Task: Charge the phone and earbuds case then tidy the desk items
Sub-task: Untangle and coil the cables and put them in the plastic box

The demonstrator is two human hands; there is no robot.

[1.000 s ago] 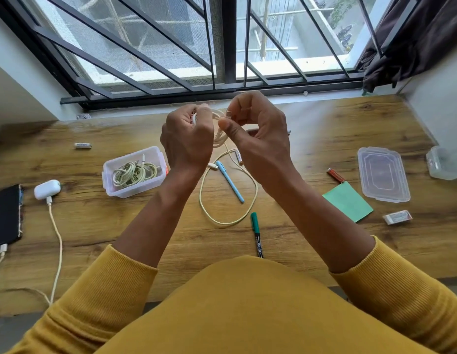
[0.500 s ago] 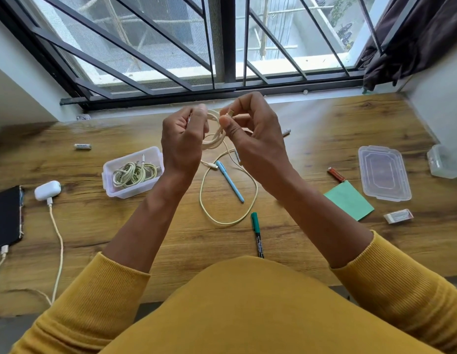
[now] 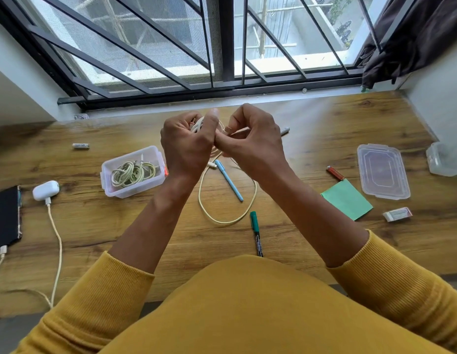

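Up near frame centre the left hand (image 3: 189, 146) grips a half-wound cream cable (image 3: 223, 218) while the right hand (image 3: 250, 141) pinches its strand, so it's the tidy-up step with phone (image 3: 5, 218) and earbuds case (image 3: 45, 190) plugged in far left; next I'd guess finish coiling, then drop it into the clear tub (image 3: 132, 172).

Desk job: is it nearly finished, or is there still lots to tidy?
About halfway. Done: the phone and earbuds case each have a cable plugged in, and one coiled cable lies in the open box. In hand: the left hand and right hand grip a cream cable, coiling it. Left: the blue pen, green marker, sticky notes, lighter, eraser, battery and lid.
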